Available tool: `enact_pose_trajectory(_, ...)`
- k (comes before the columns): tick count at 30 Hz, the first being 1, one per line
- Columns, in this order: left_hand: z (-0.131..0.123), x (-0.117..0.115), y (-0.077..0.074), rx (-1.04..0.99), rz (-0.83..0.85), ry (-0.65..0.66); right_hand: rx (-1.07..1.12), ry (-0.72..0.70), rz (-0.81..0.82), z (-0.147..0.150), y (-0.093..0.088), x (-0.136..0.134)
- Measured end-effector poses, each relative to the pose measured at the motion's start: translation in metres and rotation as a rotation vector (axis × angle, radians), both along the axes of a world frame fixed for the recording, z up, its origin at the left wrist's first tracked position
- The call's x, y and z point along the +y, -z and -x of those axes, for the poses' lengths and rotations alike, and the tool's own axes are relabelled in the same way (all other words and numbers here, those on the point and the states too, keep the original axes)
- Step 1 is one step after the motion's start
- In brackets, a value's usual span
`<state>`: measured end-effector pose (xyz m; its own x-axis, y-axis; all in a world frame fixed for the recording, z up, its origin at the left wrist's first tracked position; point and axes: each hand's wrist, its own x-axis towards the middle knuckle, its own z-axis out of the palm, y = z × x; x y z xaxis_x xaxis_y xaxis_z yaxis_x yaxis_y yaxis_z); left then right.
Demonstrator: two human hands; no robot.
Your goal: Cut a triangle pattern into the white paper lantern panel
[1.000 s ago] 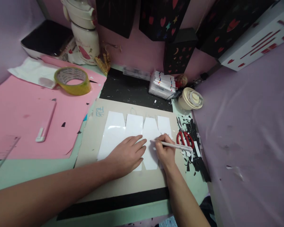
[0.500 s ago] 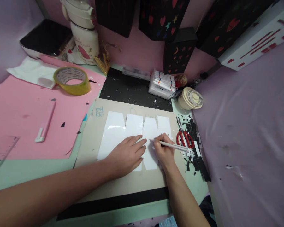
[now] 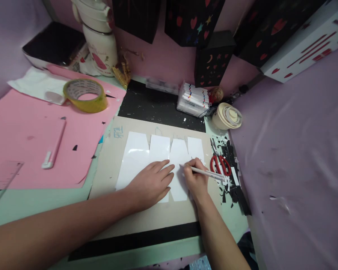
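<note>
A white cut-out sheet [image 3: 141, 153] with several flaps lies flat on a beige board [image 3: 112, 157]. My left hand [image 3: 153, 183] presses palm-down on the sheet, fingers spread. My right hand [image 3: 195, 178] grips a thin white pen [image 3: 211, 173], its tip touching the sheet just right of my left fingertips. Red-handled scissors [image 3: 221, 165] rest right beside my right hand among black paper scraps [image 3: 233, 187].
Pink paper [image 3: 30, 135] with a pink utility knife [image 3: 55, 144] and a yellow tape roll [image 3: 84, 95] lies left. A marker box [image 3: 194, 99], a white tape roll [image 3: 228, 116] and a black sheet [image 3: 154, 107] sit behind. Black decorated boxes [image 3: 212, 58] line the pink wall. A clear ruler [image 3: 1, 180] lies far left.
My right hand and the pen tip have shifted very slightly on the white sheet. My left hand stays pressed in place.
</note>
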<state>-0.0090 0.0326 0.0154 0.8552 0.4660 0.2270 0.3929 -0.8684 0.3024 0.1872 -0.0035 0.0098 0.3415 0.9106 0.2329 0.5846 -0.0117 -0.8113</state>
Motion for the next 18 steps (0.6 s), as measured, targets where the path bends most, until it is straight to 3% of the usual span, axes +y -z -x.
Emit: enact_pose_trajectory(18, 0.0001, -0.0003, 0.0015, -0.012, 0.002, -0.002, 0.023, -0.095, 0.020, -0.0041, 0.0039, -0.0020)
